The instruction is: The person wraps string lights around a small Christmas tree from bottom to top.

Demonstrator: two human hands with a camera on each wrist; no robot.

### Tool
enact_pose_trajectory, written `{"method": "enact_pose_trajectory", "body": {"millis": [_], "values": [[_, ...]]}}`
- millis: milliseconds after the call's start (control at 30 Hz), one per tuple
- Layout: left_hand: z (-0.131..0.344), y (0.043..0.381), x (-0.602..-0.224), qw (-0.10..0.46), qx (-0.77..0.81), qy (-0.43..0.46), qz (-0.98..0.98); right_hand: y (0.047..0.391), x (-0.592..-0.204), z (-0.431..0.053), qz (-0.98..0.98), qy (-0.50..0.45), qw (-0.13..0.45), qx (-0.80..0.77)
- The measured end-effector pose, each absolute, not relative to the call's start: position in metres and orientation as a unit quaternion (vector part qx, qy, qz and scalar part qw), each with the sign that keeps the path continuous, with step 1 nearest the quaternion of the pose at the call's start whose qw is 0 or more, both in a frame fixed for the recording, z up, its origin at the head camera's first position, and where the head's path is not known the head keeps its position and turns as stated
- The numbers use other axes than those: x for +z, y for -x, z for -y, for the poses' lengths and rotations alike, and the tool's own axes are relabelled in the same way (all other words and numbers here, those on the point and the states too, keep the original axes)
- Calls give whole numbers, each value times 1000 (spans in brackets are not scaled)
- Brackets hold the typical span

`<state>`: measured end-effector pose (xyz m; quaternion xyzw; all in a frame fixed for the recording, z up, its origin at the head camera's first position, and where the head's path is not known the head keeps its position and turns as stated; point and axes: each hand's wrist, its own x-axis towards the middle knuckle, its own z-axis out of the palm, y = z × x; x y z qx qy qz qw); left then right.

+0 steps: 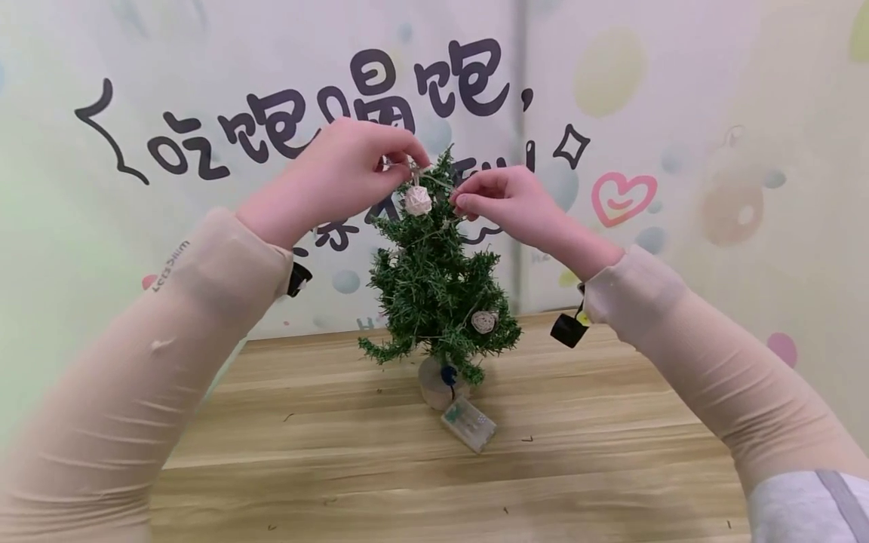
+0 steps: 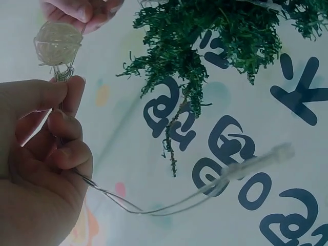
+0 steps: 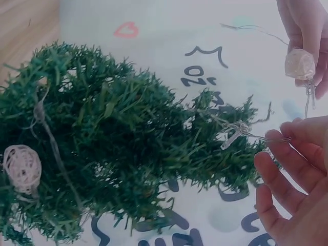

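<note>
A small green artificial Christmas tree stands upright on a round base. My left hand is beside its top, pinching the string light wire just by a white woven ball. In the left wrist view, a loop of this wire trails away from the curled fingers. On the other side of the treetop, my right hand pinches another stretch of wire between thumb and forefinger. That wire runs from the upper branches, past a small clear bulb, to the right fingertips.
A second woven ball hangs low on the tree's right side. The clear battery box lies on the wooden table in front of the base. Small dark bits are scattered on the tabletop. Behind stands a wall with printed lettering.
</note>
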<state>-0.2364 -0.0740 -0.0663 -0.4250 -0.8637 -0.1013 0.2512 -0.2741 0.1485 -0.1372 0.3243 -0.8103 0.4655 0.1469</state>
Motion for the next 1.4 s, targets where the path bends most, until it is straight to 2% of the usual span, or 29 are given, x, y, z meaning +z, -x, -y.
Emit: {"method": "enact_pose_trajectory", "body": {"millis": [267, 667, 1067, 1400], "values": [[66, 246, -64, 254, -62, 411, 873, 259, -137, -149, 823, -294, 139, 466], [55, 253, -60, 273, 7, 391, 879, 297, -160, -164, 815, -286, 138, 485], [30, 266, -54, 260, 72, 356, 895, 311, -167, -168, 819, -250, 153, 494], [41, 280, -43, 229, 69, 319, 917, 316, -161, -159, 845, -211, 192, 453]]}}
